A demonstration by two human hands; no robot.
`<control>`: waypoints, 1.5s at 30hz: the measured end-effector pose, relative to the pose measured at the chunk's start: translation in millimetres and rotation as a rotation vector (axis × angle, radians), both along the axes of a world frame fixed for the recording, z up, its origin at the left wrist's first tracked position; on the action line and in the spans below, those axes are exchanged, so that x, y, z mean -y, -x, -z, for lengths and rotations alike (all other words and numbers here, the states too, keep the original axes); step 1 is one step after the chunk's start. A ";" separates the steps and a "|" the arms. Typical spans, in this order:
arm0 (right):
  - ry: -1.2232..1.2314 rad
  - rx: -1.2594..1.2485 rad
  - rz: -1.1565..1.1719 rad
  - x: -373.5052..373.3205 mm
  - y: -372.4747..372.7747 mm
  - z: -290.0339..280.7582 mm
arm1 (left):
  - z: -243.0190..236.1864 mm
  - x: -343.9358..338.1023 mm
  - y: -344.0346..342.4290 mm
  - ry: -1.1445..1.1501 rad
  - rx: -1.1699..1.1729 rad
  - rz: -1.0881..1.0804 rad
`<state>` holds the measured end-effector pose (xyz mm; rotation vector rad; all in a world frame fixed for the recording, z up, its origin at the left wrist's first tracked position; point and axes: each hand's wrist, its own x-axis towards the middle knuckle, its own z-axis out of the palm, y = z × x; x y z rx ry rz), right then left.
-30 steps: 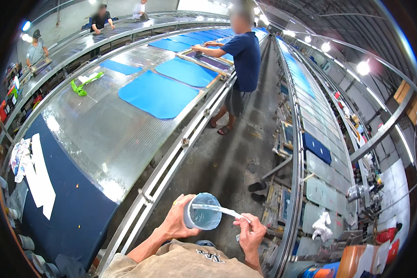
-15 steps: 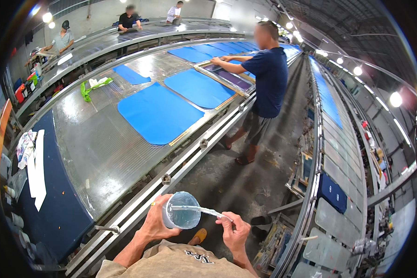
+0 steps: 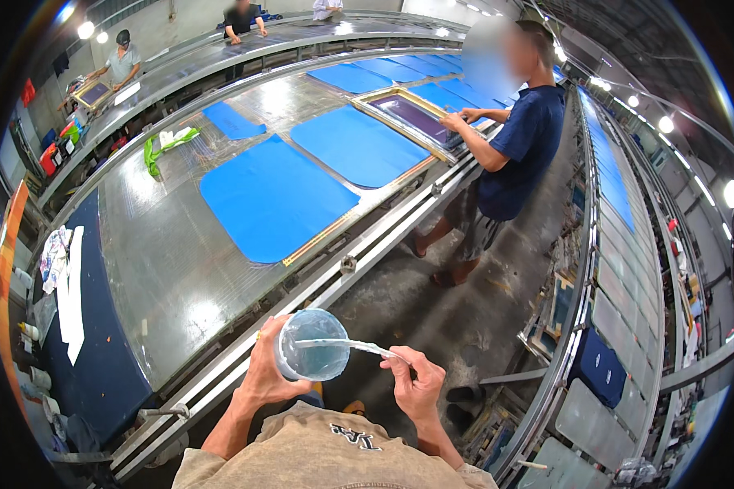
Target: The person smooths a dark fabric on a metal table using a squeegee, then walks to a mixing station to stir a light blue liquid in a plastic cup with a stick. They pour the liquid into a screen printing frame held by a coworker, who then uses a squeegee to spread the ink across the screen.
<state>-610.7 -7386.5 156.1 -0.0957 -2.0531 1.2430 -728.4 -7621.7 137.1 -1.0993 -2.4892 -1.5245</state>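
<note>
My left hand (image 3: 261,373) is wrapped around a translucent plastic tub (image 3: 322,368), which tilts so that its mouth faces me. Pale, bluish clear stuff coats its inside. Between the thumb and fingers of my right hand (image 3: 417,383) is the end of a whitish, paste-coated stirring stick (image 3: 367,347). Its other end reaches over the rim into the tub. Both hands are in front of my chest, beside the metal rail (image 3: 302,306) of a long printing table.
Blue fabric panels (image 3: 273,200) lie along the table (image 3: 163,277). A co-worker in a navy shirt (image 3: 526,130) handles a framed screen (image 3: 375,102) on it. Nearer left are a green cloth (image 3: 151,156) and dark blue cloth (image 3: 98,326). Another long table (image 3: 595,424) runs along the right.
My view has shifted slightly. The co-worker now leans more over the framed screen, arms lower. A far-left person now has a small frame tilted up. My hands keep hold of tub and stick.
</note>
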 end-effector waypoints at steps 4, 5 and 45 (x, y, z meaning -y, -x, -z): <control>-0.079 0.005 -0.022 -3.6 33.7 -2.7 | -0.5 -5.0 25.9 -0.048 -0.048 -0.049; -0.098 0.004 -0.016 -3.3 41.3 -3.9 | 2.4 -5.9 34.4 -0.079 -0.031 -0.037; -0.012 0.032 -0.336 -133.7 196.0 6.5 | -11.6 -107.9 101.8 0.006 -0.115 -0.379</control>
